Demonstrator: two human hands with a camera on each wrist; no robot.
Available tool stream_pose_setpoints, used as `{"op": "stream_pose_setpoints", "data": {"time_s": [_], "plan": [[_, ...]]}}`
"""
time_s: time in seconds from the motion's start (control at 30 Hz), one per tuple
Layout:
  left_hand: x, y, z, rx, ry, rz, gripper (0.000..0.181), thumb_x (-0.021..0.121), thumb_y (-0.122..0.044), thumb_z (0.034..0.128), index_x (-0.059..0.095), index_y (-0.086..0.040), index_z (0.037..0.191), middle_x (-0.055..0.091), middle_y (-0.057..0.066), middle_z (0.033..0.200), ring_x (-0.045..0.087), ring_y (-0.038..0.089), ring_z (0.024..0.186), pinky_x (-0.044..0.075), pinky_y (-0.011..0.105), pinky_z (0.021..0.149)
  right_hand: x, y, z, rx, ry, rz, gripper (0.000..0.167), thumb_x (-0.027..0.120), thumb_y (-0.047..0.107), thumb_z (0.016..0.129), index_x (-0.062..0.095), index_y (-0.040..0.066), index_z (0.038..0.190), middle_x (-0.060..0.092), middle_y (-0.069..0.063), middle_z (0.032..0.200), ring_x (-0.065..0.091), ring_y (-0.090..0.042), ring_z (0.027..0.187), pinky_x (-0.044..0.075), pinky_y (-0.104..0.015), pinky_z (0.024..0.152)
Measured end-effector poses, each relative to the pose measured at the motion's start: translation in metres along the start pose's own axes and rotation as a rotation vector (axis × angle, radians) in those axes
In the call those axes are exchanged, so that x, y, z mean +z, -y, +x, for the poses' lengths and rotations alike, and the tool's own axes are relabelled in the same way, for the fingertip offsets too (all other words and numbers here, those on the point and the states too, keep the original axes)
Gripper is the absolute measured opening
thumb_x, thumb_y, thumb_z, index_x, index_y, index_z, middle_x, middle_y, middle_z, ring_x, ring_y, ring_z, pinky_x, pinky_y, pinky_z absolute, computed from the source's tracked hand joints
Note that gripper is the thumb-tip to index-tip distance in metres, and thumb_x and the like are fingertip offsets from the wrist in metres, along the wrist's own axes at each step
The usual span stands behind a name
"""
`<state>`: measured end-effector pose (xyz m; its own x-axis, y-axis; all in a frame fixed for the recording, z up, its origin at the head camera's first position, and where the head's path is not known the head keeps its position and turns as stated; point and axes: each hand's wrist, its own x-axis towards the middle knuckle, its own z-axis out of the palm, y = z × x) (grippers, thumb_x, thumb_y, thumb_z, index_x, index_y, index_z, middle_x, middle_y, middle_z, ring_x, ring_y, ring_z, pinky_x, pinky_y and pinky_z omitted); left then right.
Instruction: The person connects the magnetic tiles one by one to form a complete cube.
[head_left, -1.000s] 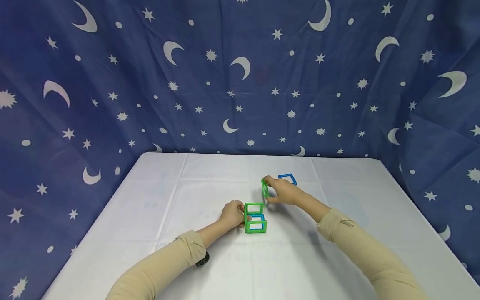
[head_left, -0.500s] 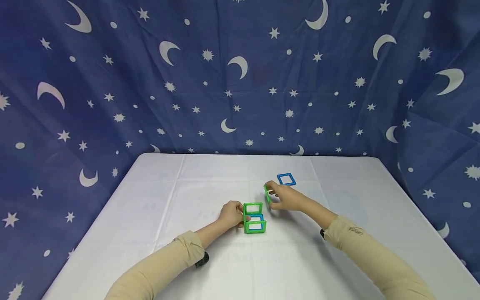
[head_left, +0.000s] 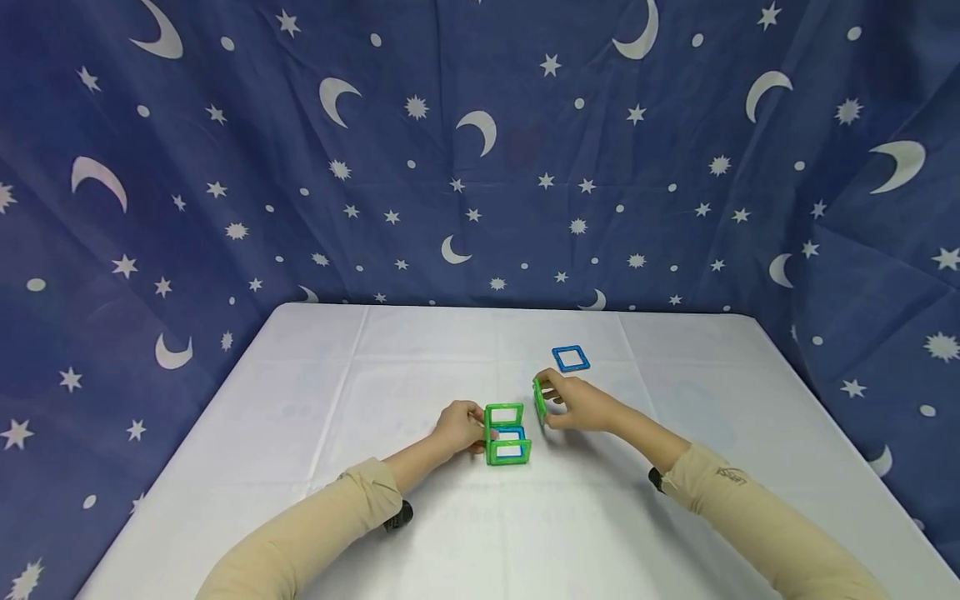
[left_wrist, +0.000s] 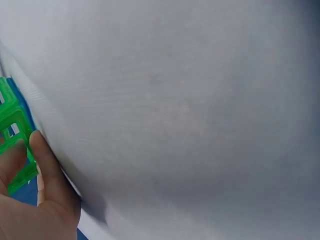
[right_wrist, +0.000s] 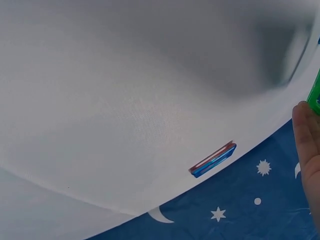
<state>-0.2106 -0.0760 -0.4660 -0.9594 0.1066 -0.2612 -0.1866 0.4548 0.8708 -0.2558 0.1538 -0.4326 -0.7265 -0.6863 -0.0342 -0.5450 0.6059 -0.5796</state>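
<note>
A small box-like shape of magnetic tiles stands on the table in the head view: green squares upright at its left, back and front (head_left: 510, 462), and a blue square tile (head_left: 522, 436) inside, low down. My left hand (head_left: 456, 428) pinches the left green wall between thumb and fingers; the left wrist view shows the thumb and a finger against the green frame (left_wrist: 20, 120). Just right of the shape, my right hand (head_left: 587, 406) holds another green square tile (head_left: 539, 402) upright by its edges, apart from the shape. Only that tile's edge (right_wrist: 315, 97) shows in the right wrist view.
A loose blue square tile (head_left: 558, 360) lies flat behind my right hand. White cloth covers the table (head_left: 420, 358), and a blue curtain with moons and stars (head_left: 517, 225) hangs behind it. Dark devices (head_left: 399, 516) sit at both wrists.
My right hand has brought its green tile nearer to me and slightly right, away from the loose blue tile. My left hand keeps its hold on the tile shape, which stays about where it was.
</note>
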Motion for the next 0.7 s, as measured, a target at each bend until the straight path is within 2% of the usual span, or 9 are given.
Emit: {"op": "stream_pose_setpoints", "data": {"time_s": [0.2, 0.47, 0.7], "plan": [[-0.005, 0.003, -0.009, -0.021, 0.051, -0.035, 0.024, 0.065, -0.001, 0.0841, 0.058, 0.005, 0.106, 0.058, 0.004, 0.064, 0.055, 0.008, 0.048, 0.055, 0.022, 0.050, 0.004, 0.006, -0.006, -0.003, 0.003, 0.049, 0.055, 0.067, 0.007, 0.080, 0.040, -0.005, 0.127, 0.055, -0.025, 0.126, 0.061, -0.036, 0.110, 0.053, -0.038, 0.092], [-0.006, 0.002, -0.016, -0.024, 0.067, -0.114, 0.025, 0.060, 0.003, 0.0850, 0.055, 0.007, 0.110, 0.059, 0.007, 0.062, 0.057, 0.008, 0.045, 0.055, 0.023, 0.048, 0.009, 0.009, -0.011, 0.000, 0.010, 0.078, 0.056, 0.067, 0.009, 0.081, 0.039, -0.005, 0.127, 0.055, -0.024, 0.126, 0.061, -0.035, 0.110, 0.052, -0.038, 0.093], [-0.002, 0.001, -0.016, 0.002, 0.027, -0.053, 0.024, 0.063, 0.004, 0.0829, 0.057, 0.007, 0.106, 0.059, 0.007, 0.063, 0.055, 0.008, 0.044, 0.055, 0.024, 0.047, 0.016, 0.009, -0.013, -0.028, 0.016, 0.098, 0.054, 0.067, 0.009, 0.081, 0.041, -0.005, 0.125, 0.056, -0.024, 0.125, 0.062, -0.034, 0.109, 0.052, -0.038, 0.093]]}}
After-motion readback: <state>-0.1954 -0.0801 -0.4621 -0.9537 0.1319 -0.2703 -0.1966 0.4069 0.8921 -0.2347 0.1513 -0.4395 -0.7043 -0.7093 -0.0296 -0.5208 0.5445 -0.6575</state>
